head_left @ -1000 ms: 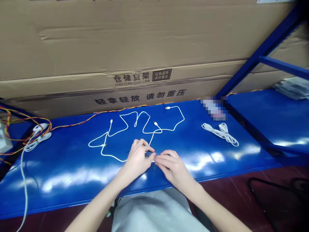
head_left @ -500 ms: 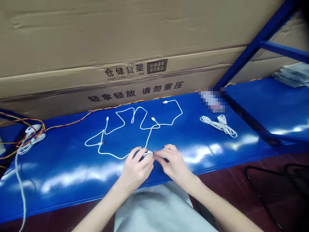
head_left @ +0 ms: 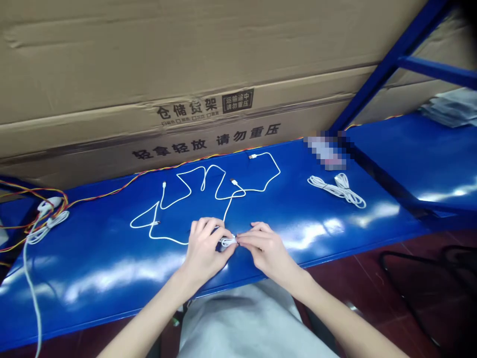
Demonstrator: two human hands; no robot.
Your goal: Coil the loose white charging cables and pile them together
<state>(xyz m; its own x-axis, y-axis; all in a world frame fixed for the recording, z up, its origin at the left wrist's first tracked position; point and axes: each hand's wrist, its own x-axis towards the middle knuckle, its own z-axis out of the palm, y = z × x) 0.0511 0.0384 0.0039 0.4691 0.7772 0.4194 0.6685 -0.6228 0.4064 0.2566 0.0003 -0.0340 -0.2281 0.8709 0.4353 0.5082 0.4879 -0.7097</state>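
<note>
A long white cable (head_left: 208, 186) lies in loose loops across the middle of the blue shelf (head_left: 112, 263). Its near part runs down to my hands. My left hand (head_left: 204, 250) is closed, pinching a small folded bunch of the white cable at its fingertips. My right hand (head_left: 265, 250) is closed too, its fingertips pinching the same bunch from the right. The two hands meet fingertip to fingertip near the shelf's front edge. Several plug ends of the cable rest further back on the shelf.
A coiled white cable (head_left: 337, 189) lies at the right of the shelf. White earphones and cable (head_left: 46, 214) sit at the far left, with red-yellow wires (head_left: 112, 191) along the back. Large cardboard boxes (head_left: 186, 74) stand behind. A blue frame post (head_left: 387, 64) rises at the right.
Both hands have stayed together at the shelf's front while the cable's near part has gathered into a small bunch between the fingertips. The view has shifted slightly.
</note>
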